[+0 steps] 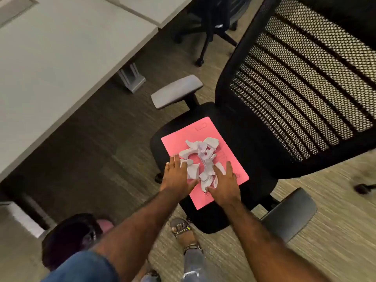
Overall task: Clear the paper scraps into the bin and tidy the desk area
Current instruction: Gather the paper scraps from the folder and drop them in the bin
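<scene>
Paper scraps [200, 159] heap on a pink folder [205, 161], flanked by flat, straight-fingered left hand [176, 177] and right hand [224, 185].

The left hand [176, 176] and right hand [224, 185] cover the near part of the paper scraps [200, 157] and part of the pink folder [205, 127]. The print on the folder is too blurred to read. The chair back [305, 78] and the counter [61, 58] are cut by the picture's edges.
</scene>
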Available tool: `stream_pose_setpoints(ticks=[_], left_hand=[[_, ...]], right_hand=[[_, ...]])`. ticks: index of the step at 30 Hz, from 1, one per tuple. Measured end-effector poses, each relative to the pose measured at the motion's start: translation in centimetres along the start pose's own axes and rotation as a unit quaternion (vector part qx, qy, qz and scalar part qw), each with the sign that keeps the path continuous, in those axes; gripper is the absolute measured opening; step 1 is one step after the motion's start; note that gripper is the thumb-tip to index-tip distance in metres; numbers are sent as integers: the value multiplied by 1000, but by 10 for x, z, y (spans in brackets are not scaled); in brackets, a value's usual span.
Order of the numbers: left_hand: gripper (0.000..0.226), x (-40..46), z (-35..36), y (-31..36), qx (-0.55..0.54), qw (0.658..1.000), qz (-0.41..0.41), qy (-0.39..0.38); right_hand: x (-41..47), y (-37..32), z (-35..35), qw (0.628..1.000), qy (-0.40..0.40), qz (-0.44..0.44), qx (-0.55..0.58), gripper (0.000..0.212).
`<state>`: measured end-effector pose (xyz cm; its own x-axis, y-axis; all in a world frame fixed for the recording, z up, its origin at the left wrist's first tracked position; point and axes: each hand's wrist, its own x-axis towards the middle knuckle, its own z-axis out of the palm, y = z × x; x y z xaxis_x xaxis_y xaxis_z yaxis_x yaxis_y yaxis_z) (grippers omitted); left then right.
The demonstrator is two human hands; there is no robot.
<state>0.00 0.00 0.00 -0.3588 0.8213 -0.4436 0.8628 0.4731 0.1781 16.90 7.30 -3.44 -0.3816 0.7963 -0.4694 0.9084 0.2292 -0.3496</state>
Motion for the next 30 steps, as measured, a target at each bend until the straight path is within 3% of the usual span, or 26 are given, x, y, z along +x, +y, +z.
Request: stream_pose_setpoints(ticks=[10,17,21,25,30], left_hand=[[94,48,38,3,-70,997,-43,-3],[63,48,61,5,-108,993,-43,18],[40,49,63,7,-116,992,-44,25],[30,52,62,5,-106,993,-35,38],[26,56,64,-1,-112,993,-23,37]], right_hand=[[24,3,22,997,48,40,44,56],[31,6,27,995,75,58,34,49],[35,12,28,992,84,66,63,32],[36,14,31,991,94,83,42,25],[36,16,33,976,128,139,110,26]])
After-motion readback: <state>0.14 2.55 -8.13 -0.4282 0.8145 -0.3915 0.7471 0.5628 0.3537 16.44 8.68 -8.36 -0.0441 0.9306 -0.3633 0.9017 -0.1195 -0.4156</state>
